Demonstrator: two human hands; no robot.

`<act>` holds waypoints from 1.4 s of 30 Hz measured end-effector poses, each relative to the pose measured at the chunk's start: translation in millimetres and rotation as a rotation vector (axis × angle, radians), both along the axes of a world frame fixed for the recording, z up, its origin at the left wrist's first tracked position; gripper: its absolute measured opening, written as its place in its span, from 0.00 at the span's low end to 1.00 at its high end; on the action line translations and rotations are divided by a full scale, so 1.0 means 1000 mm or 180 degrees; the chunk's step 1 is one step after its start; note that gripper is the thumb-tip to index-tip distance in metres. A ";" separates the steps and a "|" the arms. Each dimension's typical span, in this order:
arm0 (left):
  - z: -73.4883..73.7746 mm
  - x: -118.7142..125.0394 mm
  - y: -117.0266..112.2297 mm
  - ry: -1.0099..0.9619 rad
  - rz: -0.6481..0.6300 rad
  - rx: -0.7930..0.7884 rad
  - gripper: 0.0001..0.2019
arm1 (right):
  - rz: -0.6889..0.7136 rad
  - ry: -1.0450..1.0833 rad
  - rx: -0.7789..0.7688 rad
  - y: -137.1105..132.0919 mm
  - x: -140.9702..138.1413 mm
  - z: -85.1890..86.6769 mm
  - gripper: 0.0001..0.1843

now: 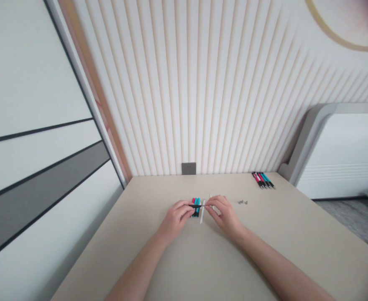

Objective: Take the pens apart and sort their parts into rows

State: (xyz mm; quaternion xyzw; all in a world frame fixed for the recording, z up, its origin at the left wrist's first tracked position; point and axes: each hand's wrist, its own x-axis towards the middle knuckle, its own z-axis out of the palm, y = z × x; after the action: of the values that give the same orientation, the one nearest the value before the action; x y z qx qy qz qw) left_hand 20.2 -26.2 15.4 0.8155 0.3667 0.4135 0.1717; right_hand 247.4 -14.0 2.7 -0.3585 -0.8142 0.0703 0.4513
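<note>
Pinched in my left hand (177, 217) is a black pen barrel (195, 206), held sideways with its end pointing right. My right hand (223, 212) has its thumb and fingers closed at that end, on what looks like a small greyish pen tip (203, 205), partly hidden by the fingers. Under the hands lie several pen barrels in blue, red and black (197, 200), side by side. White, thin refills (202, 217) lie between my hands, and another is partly covered by my right hand. To the right are several small grey metal tips (242, 202).
Several assembled pens (263, 180) lie in a row at the table's back right. The beige table (184, 259) meets a ribbed wall with a dark socket (189, 168). A cabinet (30, 188) stands left, and a padded headboard (343, 154) is at right.
</note>
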 end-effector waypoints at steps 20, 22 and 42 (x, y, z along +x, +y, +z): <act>-0.002 0.007 -0.003 -0.0108 -0.0057 -0.0918 0.04 | 0.0220 -0.0217 -0.0094 -0.004 -0.005 0.001 0.11; -0.001 0.009 -0.004 -0.0363 -0.0069 -0.1150 0.06 | -0.0064 -0.0410 -0.0181 -0.003 -0.005 0.002 0.12; 0.001 -0.005 0.002 0.0530 0.0044 -0.0405 0.11 | -0.1842 -0.1744 -0.0798 0.009 0.002 -0.015 0.15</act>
State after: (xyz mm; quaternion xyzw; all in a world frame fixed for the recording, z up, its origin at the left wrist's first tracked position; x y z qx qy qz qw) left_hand 15.0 -24.1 16.2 0.8319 0.4109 0.3214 0.1892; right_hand 249.3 -5.1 -12.4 -0.6300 -0.7550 -0.0588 0.1719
